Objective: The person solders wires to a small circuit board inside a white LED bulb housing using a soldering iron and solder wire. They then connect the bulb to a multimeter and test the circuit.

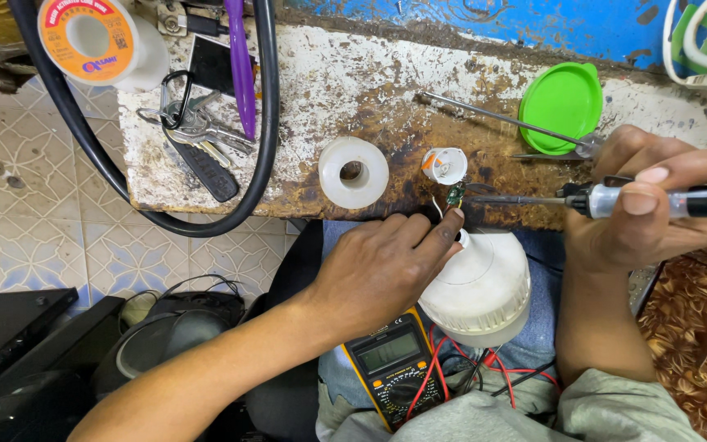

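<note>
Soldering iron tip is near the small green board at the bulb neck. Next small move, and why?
Probably ease the soldering iron tip slightly left onto the small green board. The right hand holds the iron level, its tip just short of the board, while the left hand pins the white bulb housing against the bench edge.

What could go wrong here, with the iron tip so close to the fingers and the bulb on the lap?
1. The left hand pinches the small part right beside the tip of the soldering iron held by the right hand; a slip may burn the fingers.
2. The bulb lies on the lap, not on the bench, so it may roll and pull its thin wires.
3. The red leads of the multimeter lie under the bulb and may snag.
</note>
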